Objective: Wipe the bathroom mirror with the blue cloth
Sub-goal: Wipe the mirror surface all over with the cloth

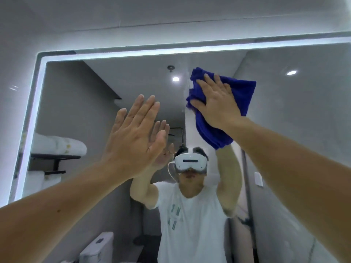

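Observation:
The bathroom mirror point(296, 118) fills most of the head view, framed by a lit white strip along its top and left edges. My right hand point(216, 103) presses the blue cloth point(239, 95) flat against the glass in the upper middle, fingers spread over it. The cloth hangs in folds below my palm. My left hand point(136, 137) is raised flat with fingers together, palm against or very near the glass, left of the cloth. It holds nothing.
The mirror reflects a person in a white T-shirt with a white headset point(190, 161), a shelf with folded white towels point(58, 145) at left, a toilet point(98, 245) at the bottom and ceiling spotlights. Grey wall point(17, 54) surrounds the mirror.

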A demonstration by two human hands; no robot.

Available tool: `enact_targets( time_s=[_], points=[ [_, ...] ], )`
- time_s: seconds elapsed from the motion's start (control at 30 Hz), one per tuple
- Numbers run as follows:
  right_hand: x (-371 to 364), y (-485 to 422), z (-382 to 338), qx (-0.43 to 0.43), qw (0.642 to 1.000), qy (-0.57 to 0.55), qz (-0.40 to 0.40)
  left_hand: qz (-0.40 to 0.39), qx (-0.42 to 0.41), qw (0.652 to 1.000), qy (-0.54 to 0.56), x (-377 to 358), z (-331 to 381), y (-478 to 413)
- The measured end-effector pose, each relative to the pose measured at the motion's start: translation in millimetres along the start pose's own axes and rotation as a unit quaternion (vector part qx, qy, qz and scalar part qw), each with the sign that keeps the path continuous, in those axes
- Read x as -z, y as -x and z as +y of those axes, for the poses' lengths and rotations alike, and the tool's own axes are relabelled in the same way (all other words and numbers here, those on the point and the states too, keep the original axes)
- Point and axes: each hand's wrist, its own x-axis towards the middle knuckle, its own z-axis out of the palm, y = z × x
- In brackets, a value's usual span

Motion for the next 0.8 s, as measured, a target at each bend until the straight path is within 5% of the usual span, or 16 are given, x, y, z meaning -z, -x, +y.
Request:
enact_targets(
  time_s=[0.13, 0.3, 0.47, 0.67, 0.8],
  points=[
    [-16, -7, -33, -0.007, 0.999, -0.019, 0.031, -0.004, 0.003, 1.000, -0.002, -4, -8, -5],
    [-30, 94, -44, 0.145, 0.989, -0.007, -0.029, -0.002, -0.014, 1.000, 0.011, -14, -17, -4],
    [-24, 134, -16, 0.308, 0.940, 0.096, -0.109, 0.016, -0.040, 0.999, 0.009, -19, -24, -11],
    [3, 4, -7, 0.107, 0.994, 0.022, -0.018, 0.041, -0.042, 0.998, 0.017, -22, -33, -29],
    [9, -67, -14, -0.007, 0.999, -0.015, 0.035, 0.052, -0.023, 0.998, 0.027, -18, -45, -33]
  ],
)
